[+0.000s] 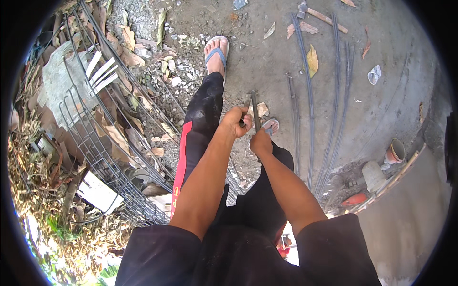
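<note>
My left hand (235,122) is closed in front of my legs, its fingers curled around something dark that I cannot make out. Just to its right, my right hand (261,143) wraps around a dark metal bar (255,109). The bar points away from me, and its far end stands just above a pale stone-like piece (261,110) on the ground. The two hands are close together but apart. Beyond my right hand, several dark steel rods (310,105) lie lengthwise on the ground.
A hammer (327,20) with a wooden handle lies at the far right. Wire mesh (98,157), long bent rods and dry leaves crowd the left side. Toward the right wall are a bucket (395,151), a pale container (373,175) and a crumpled plastic cup (374,75).
</note>
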Available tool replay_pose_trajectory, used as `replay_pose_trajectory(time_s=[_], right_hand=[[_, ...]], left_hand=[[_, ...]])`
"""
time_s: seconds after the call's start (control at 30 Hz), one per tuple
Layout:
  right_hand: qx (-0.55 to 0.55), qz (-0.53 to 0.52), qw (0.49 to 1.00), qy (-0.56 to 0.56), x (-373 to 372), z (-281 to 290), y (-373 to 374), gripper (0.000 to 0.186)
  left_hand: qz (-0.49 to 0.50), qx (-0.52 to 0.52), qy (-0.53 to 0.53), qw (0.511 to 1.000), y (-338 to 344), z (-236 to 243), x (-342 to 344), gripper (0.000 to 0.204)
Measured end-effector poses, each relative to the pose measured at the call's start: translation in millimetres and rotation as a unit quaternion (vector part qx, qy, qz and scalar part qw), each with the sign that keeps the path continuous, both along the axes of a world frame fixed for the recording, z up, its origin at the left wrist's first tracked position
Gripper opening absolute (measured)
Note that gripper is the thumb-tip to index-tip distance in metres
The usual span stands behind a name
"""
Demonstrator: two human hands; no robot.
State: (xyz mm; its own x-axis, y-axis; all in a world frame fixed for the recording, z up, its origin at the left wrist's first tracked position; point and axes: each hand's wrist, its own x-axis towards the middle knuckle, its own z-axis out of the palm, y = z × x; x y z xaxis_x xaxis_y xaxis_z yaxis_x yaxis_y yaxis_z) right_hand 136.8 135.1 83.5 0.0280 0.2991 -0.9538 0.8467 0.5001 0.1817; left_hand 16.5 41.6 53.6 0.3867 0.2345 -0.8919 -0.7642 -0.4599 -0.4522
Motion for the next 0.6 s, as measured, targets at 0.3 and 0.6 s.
replay_pose_trajectory(time_s=[0.3,0.6], right_hand=[[0.023,0.022,0.999,-0.011,3.9,-6.0,-9.5,0.028],[0.009,-0.021,0.999,0.031,55.3,-12.6,-17.7,0.026]], left_hand=[[-0.094,-0.016,-0.024,0.995,6.3,17.1,-7.4,0.015],[-0.109,-0.032,-0.027,0.993,-1.9,30.4,26.5,0.013]])
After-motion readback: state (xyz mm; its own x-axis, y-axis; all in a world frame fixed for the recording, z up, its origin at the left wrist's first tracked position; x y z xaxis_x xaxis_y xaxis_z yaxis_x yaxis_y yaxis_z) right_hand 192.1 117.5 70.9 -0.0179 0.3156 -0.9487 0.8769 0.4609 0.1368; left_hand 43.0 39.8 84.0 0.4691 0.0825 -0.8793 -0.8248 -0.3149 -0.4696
